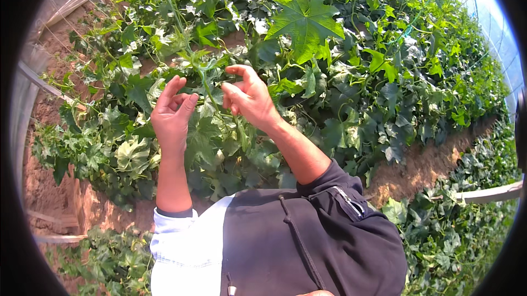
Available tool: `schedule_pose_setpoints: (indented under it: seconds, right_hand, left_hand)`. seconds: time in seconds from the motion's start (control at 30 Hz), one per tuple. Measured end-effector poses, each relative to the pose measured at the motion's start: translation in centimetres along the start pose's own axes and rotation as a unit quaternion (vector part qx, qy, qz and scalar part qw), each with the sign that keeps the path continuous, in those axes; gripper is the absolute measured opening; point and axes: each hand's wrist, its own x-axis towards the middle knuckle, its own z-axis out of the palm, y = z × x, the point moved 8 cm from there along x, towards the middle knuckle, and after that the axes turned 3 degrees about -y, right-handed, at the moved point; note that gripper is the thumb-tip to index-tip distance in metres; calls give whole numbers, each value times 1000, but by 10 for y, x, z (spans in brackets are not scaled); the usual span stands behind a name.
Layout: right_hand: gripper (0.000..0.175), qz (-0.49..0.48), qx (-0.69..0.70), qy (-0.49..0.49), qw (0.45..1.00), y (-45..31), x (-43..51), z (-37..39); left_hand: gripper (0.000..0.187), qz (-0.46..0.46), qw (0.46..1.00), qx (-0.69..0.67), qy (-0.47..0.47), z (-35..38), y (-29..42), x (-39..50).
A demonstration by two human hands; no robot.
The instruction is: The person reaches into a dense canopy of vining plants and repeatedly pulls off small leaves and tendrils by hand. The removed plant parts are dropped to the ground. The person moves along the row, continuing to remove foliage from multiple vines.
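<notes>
My left hand is raised among the vines, its fingers curled and the thumb apart from the forefinger. Nothing shows in its grasp. Facing it, my right hand has a bent forefinger and thumb spread, with no object visible between them. In the gap between both hands stands a green vine stem, with light green twine around its upper part. The twine runs upward from there, towards the top of the view. Lobed leaves hang just below the hands.
One large sunlit leaf rises beyond my right hand. Dense vines spread to the right beside bare soil. Plastic sheeting curves along the right side. A pale strip crosses the lower right, and a slat lies at left.
</notes>
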Motion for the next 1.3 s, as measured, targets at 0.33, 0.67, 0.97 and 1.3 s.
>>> schedule_pose_setpoints:
  seconds: [0.33,0.67,0.97,1.3]
  right_hand:
    - [32,-159,-470,261,828,-30,-1,-204]
    - [26,-231,-509,48,827,-36,-80,-68]
    - [49,-39,-109,-34,993,-54,-15,-144]
    - [18,-299,13,385,873,-118,-72,-198]
  left_hand:
    - [46,121,916,220,-313,177,-24,-51]
    - [25,-113,959,-86,-246,195,-107,43]
    - [26,-159,877,-105,-442,210,-69,-5]
    - [27,-197,937,-103,-270,192,-82,3]
